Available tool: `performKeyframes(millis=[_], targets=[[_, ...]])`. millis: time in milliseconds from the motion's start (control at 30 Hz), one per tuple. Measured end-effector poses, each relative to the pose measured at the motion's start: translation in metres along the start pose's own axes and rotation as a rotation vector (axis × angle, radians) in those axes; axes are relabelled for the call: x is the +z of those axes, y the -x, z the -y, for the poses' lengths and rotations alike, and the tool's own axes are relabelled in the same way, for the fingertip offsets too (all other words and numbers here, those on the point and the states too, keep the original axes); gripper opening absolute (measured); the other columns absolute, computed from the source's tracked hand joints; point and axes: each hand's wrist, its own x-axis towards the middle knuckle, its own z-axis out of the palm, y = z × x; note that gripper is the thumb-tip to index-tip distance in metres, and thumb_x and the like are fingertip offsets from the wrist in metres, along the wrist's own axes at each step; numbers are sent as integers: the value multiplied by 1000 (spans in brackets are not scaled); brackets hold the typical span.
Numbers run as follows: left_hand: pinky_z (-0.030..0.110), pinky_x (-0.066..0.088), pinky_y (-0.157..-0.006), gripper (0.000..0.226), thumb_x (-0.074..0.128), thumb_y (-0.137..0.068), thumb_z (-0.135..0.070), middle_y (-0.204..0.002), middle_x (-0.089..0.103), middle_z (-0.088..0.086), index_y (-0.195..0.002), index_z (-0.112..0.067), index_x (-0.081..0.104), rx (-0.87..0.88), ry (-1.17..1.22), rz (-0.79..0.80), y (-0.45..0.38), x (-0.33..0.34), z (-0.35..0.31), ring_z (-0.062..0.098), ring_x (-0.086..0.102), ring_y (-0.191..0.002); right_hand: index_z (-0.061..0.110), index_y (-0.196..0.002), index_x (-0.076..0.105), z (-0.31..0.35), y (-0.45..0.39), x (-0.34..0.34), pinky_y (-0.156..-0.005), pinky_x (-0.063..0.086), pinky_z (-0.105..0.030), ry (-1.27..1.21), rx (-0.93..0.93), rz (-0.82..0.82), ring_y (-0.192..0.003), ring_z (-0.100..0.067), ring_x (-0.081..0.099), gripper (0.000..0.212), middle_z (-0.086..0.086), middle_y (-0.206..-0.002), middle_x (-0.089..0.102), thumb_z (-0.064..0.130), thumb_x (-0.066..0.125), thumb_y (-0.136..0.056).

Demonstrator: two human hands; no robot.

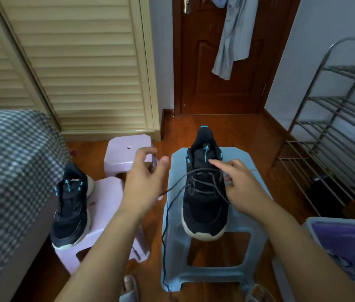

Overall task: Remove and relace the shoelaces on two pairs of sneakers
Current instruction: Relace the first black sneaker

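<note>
A black sneaker [202, 205] with teal accents and a white sole stands on a blue plastic stool [252, 214], toe towards me. Its dark shoelace [178, 184] is threaded through the lower eyelets; one long end trails down the stool's left side to the floor. My right hand [244, 190] is at the shoe's right eyelets, index finger stretched onto the tongue, thumb and curled fingers pinching the lace. My left hand [145, 177] hovers left of the shoe with loose, spread fingers, a lace end just beside it. A matching sneaker [69, 210] without a visible lace sits on a pink stool [106, 203].
A second pink stool [126, 151] stands behind the first. A checked bed [8, 171] is at the left, a metal shoe rack [335, 127] at the right, a bin [346, 247] at the lower right. A brown door [204, 73] and louvred wardrobe [85, 62] lie ahead.
</note>
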Motion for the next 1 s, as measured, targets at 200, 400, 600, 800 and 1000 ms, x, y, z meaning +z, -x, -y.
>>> performKeyframes(millis=[200,400,600,800,1000], targets=[[40,47,-73,24,50,-102,-48,-93,66,7,-102,-25,45,219,-618,217,9,52,-13,37,62,-94,36,-145,49,0,-1,1,-90,41,-20,14,10,-6,-92,3,49,74,19,-103,40,-9,42,-87],[48,51,-74,18,45,-105,-36,-87,67,11,-93,-24,46,274,-501,198,-2,44,-15,39,61,-85,42,-147,45,-6,0,-2,-93,44,-25,56,-8,6,-98,-3,49,71,20,-105,41,-1,41,-92],[41,44,-72,23,48,-106,-31,-87,62,8,-102,-10,55,23,-175,-440,-12,-25,12,32,57,-80,38,-138,57,-7,-4,-12,-92,34,-23,52,32,-49,-113,-9,48,49,8,-115,52,14,33,-102],[36,36,-78,17,47,-107,-31,-96,57,5,-104,-15,50,-196,-111,-508,-11,-38,32,24,50,-86,35,-138,56,1,0,-6,-99,44,-37,105,-28,-40,-110,-18,54,54,7,-113,51,5,40,-95],[34,43,-67,28,54,-104,-30,-86,62,8,-112,-4,61,-376,-59,-378,-18,-36,52,29,60,-80,32,-140,56,5,3,-4,-98,46,-38,41,-9,-42,-99,-15,53,56,10,-106,48,3,42,-94]])
